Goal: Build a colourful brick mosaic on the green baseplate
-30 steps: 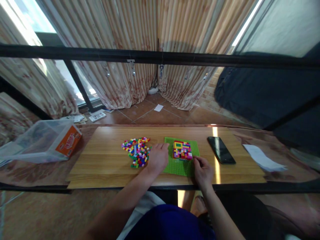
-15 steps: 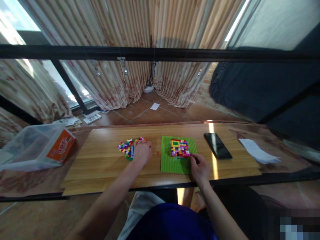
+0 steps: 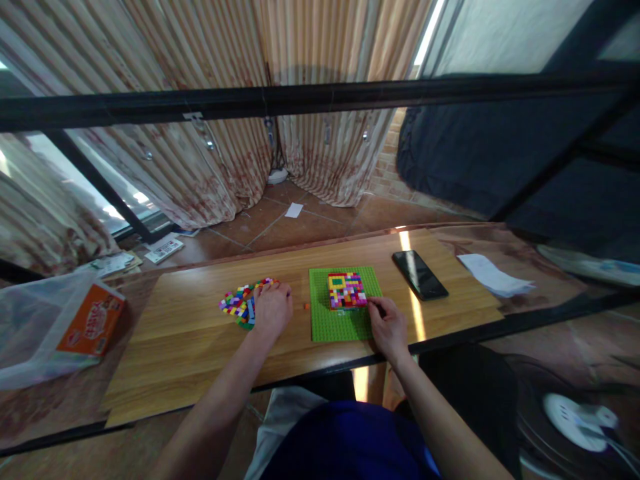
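A green baseplate [image 3: 345, 328] lies on the wooden table, bearing a low square build of multicoloured toy bricks [image 3: 347, 292] with a yellow ring at its top left. My right hand [image 3: 390, 328] rests over the plate's right edge, thumb and forefinger pinched at the build's lower right corner; whatever is between the fingertips is too small to see. To the left is a pile of loose coloured bricks [image 3: 240, 303]. Over its right side my left hand [image 3: 273, 312] curls its fingers down, hiding the fingertips. One small orange brick [image 3: 307, 306] lies between pile and plate.
A black phone [image 3: 420, 275] lies right of the plate, with white paper [image 3: 495, 275] beyond the table's right end. At the left stands a clear plastic bin [image 3: 35, 320] with an orange label. A dark metal bar [image 3: 320, 97] crosses above the far side.
The camera view has turned slightly, shifting the scene left. Both hands stay at the same places, the left at the brick pile and the right at the build's corner.
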Demonstrator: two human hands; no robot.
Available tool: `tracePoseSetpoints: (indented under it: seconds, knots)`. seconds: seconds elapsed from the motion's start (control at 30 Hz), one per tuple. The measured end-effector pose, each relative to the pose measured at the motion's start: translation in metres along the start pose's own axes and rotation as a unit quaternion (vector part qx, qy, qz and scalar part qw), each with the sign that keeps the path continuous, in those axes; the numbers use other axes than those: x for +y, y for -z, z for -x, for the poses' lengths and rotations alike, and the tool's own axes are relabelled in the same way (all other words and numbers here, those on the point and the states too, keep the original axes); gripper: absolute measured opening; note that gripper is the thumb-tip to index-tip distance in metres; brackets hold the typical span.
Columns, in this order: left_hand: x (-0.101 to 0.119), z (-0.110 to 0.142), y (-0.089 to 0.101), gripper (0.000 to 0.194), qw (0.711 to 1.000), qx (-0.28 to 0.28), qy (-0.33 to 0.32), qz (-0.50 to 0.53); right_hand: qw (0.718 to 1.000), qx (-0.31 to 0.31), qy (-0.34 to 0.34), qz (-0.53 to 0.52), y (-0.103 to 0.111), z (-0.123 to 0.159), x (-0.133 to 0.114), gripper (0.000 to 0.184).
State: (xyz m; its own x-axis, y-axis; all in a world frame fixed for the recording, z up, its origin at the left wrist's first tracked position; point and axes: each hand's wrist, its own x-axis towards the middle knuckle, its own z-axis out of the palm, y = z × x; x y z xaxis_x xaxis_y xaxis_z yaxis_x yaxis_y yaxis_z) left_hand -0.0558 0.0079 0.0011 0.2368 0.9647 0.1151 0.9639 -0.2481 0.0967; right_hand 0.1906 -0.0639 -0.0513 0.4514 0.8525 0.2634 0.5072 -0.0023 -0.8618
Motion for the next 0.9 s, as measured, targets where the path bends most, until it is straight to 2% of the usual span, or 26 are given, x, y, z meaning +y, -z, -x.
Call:
tracePoseSetpoints:
  seconds: [0.13,0.23,0.37,0.47,0.63,0.77,0.9]
  knots:
    - [0.0,-0.002,0.004,0.019,1.0,-0.005,-0.005,-0.001,1.0,0.001,0.005,0.002,-0.002,-0.001,0.003,0.027]
    - [0.006,-0.001,0.008,0.019,0.998,0.009,-0.031,0.059,1.0,0.002,0.001,0.003,-0.003,-0.001,0.003,0.026]
    - [0.031,0.002,0.009,0.018,0.976,0.024,-0.085,0.197,1.0,0.003,0.0,0.001,-0.003,-0.001,0.0,0.025]
    - [0.053,0.0,0.007,0.017,0.965,0.026,-0.103,0.238,1.0,0.003,0.006,0.003,-0.002,-0.001,-0.002,0.024]
    - [0.076,-0.01,0.004,0.019,0.97,0.022,-0.136,0.199,1.0,0.002,0.022,0.0,-0.002,-0.001,-0.002,0.023]
    - [0.084,-0.017,0.007,0.017,0.979,0.005,-0.137,0.148,1.0,0.002,0.026,-0.002,-0.004,-0.001,0.001,0.022]
    - [0.088,-0.018,0.006,0.014,0.982,0.014,-0.136,0.128,0.999,0.005,0.035,-0.002,-0.004,-0.001,0.004,0.021]
